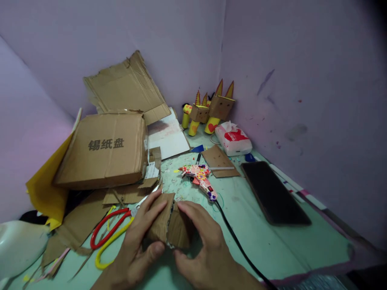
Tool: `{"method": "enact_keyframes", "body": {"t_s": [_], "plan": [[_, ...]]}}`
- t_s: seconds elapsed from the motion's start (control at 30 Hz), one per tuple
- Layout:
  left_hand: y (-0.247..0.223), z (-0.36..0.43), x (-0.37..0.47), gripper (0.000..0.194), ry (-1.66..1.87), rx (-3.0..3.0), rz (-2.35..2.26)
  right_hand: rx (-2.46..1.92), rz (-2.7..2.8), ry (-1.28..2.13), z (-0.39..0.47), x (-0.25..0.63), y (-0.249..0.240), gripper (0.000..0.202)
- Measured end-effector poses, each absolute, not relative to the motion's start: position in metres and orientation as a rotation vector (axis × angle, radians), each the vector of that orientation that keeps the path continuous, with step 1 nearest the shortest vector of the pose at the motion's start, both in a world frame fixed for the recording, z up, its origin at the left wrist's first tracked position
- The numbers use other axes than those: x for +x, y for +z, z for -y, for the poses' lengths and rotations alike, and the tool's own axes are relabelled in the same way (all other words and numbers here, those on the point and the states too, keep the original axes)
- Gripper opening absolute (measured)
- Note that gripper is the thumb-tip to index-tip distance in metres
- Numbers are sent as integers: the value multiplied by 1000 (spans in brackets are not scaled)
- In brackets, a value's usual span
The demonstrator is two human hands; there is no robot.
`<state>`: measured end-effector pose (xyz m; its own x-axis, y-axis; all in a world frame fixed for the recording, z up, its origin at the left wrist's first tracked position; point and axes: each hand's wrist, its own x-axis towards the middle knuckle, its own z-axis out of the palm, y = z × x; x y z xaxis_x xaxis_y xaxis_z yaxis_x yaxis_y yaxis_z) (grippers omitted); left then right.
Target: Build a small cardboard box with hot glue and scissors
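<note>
Holding one cardboard box (180,230) at the tabletop (302,249)

Gripping opposite sides with left hand (140,243) and right hand (207,235), both half-curled; beside one pair of scissors (133,211), near one glue gun (200,176), apart from one phone (275,193), two cardboard animals (222,107).

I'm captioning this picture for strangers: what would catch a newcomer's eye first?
Probably the flowery glue gun near the middle, its black cord running toward the lower right. Nearer, the left hand and right hand hold a cardboard piece between them. In the far corner stand two cardboard figures with pointed spikes.
</note>
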<state>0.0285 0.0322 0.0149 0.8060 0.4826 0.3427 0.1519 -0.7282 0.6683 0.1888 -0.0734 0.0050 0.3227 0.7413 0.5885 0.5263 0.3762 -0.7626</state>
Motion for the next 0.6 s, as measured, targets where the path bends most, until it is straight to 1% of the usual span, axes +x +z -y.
{"method": "enact_keyframes", "body": {"t_s": [0.17,0.27,0.37,0.5,0.6], "plan": [[17,-32,29,54,675,2378,-427,-1214,1400,70,71,190,-1,76],[17,-33,28,53,666,2396,-378,-1172,1416,-8,68,186,-8,73],[17,-35,28,53,673,2389,-367,-1200,1385,24,69,183,-12,66],[17,-36,28,53,697,2386,-367,-1329,1306,94,73,185,-7,71],[17,-34,28,53,693,2399,-385,-1288,1369,48,74,188,-4,71]]}}
